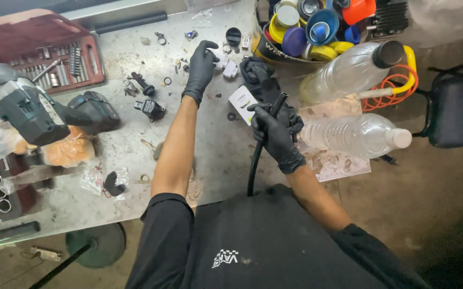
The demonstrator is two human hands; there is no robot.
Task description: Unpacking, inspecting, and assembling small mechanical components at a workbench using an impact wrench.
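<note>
Both my hands wear black gloves. My right hand grips a black rubber hose that runs down toward my lap, its open end sticking up above my fist. My left hand reaches far across the grey metal workbench, fingers curled over small white parts; whether it holds one I cannot tell. A small white box lies just left of my right hand, with a black cloth behind it.
A cordless drill lies at the left beside a red socket case. Two clear plastic bottles lie at the right, a tub of coloured caps stands at the back, a dark chair is far right.
</note>
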